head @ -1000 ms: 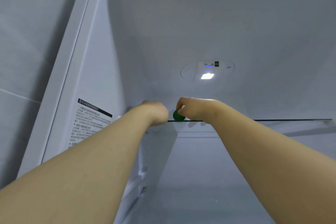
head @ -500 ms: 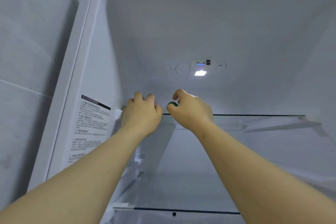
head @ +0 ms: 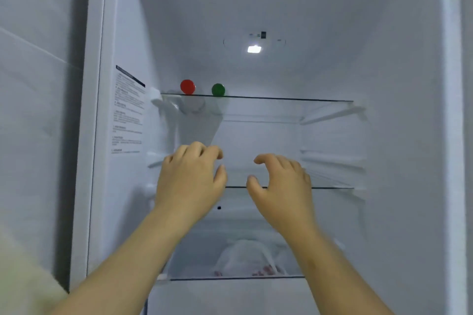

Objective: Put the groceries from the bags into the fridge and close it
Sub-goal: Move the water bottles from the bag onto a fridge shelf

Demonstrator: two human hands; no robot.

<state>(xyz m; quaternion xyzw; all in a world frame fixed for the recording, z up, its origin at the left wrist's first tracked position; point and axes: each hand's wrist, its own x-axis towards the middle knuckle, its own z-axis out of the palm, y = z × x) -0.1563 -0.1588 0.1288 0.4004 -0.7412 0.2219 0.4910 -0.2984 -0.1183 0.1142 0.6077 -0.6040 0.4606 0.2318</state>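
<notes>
Dim bluish light from the fridge lamp (head: 254, 49); soft blur, edges bowed.

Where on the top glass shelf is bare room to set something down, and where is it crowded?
Free: the top glass shelf from the green item rightward to the right wall. Crowded: its left end, where the red item sits beside the green one, apart. The middle shelf's visible part looks bare too.

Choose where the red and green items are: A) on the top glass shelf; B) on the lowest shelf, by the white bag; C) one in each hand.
A: the red item and the green item sit side by side, apart, on the top shelf near its left end, while the left hand and right hand below hold nothing.
</notes>
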